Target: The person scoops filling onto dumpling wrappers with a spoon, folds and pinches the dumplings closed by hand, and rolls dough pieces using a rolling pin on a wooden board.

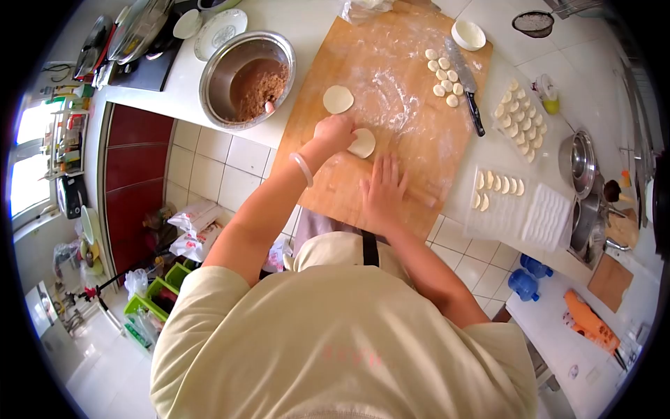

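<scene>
My left hand, with a pale bangle on its wrist, is closed at the left edge of a round dough wrapper; what its fingers hold is too small to tell. Spread fingers of my right hand lie flat on the wooden board, just below and right of that wrapper. Another round wrapper lies above my left hand. Several small dough pieces sit at the board's upper right beside a knife with a black handle. Flour dusts the board.
A steel bowl of filling stands left of the board. To the right are two trays of dumplings and a white ridged tray. A white bowl stands at the board's top right corner.
</scene>
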Demonstrator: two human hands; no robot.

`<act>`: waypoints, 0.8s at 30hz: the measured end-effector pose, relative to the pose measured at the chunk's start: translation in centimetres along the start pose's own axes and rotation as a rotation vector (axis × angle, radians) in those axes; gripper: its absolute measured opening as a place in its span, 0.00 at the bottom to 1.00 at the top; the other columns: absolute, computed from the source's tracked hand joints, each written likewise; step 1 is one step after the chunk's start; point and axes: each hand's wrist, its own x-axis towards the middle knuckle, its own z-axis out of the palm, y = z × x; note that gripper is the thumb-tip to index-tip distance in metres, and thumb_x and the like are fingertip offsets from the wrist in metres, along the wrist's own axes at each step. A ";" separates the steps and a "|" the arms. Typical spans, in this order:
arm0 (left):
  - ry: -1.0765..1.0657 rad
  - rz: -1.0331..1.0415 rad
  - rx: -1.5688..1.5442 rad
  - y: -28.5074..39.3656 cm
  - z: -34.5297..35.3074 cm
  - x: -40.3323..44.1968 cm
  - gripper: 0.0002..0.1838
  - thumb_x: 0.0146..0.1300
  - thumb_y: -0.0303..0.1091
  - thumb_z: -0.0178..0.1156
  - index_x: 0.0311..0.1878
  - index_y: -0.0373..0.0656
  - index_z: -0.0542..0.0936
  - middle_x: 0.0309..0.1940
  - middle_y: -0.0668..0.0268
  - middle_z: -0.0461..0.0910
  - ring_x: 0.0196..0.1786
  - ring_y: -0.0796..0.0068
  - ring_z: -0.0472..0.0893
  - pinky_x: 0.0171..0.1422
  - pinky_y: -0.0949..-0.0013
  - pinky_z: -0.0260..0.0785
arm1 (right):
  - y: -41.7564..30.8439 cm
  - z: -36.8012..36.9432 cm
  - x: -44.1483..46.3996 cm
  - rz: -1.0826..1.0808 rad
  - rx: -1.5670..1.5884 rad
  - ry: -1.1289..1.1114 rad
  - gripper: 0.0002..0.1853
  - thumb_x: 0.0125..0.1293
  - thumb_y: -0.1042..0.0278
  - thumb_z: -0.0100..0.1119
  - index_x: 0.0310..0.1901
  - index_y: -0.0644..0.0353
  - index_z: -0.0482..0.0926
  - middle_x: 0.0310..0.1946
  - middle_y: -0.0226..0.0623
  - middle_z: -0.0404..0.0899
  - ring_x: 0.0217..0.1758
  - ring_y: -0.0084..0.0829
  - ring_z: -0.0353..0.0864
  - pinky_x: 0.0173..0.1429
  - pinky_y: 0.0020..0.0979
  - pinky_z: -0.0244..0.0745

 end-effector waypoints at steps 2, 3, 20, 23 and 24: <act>-0.107 0.040 0.127 1.2 -0.8 -0.2 0.10 0.57 0.41 0.58 0.38 0.51 0.84 0.38 0.59 0.84 0.43 0.57 0.83 0.46 0.56 0.75 | -0.1 -0.2 2.8 0.043 -0.029 0.026 0.32 0.71 0.52 0.44 0.70 0.65 0.59 0.74 0.46 0.54 0.78 0.43 0.48 0.75 0.61 0.39; -0.105 0.042 0.128 1.4 -0.7 -0.2 0.10 0.57 0.41 0.58 0.38 0.51 0.84 0.38 0.59 0.84 0.43 0.57 0.83 0.46 0.56 0.75 | 0.4 -0.4 5.1 0.039 -0.068 0.033 0.34 0.69 0.51 0.47 0.70 0.66 0.58 0.74 0.47 0.53 0.78 0.44 0.47 0.76 0.60 0.37; 0.559 0.665 0.087 11.2 0.7 20.9 0.24 0.60 0.35 0.60 0.61 0.45 0.73 0.62 0.59 0.70 0.67 0.56 0.66 0.69 0.59 0.61 | 5.7 -0.2 -1.5 -0.126 0.049 0.090 0.30 0.70 0.50 0.48 0.68 0.56 0.64 0.72 0.38 0.60 0.77 0.35 0.54 0.77 0.53 0.39; 0.451 0.718 0.152 12.4 -0.2 23.0 0.26 0.60 0.34 0.60 0.63 0.43 0.72 0.66 0.58 0.67 0.70 0.56 0.64 0.71 0.60 0.60 | 5.9 0.0 -1.6 -0.116 0.051 0.088 0.29 0.70 0.50 0.46 0.68 0.54 0.64 0.72 0.35 0.60 0.77 0.33 0.54 0.78 0.52 0.40; 0.257 0.653 0.061 11.8 -1.1 22.5 0.27 0.60 0.34 0.60 0.63 0.42 0.72 0.67 0.58 0.67 0.70 0.56 0.64 0.72 0.61 0.60 | 5.9 0.0 -1.6 -0.117 0.064 0.107 0.28 0.70 0.51 0.47 0.68 0.56 0.66 0.71 0.36 0.62 0.76 0.33 0.55 0.78 0.51 0.40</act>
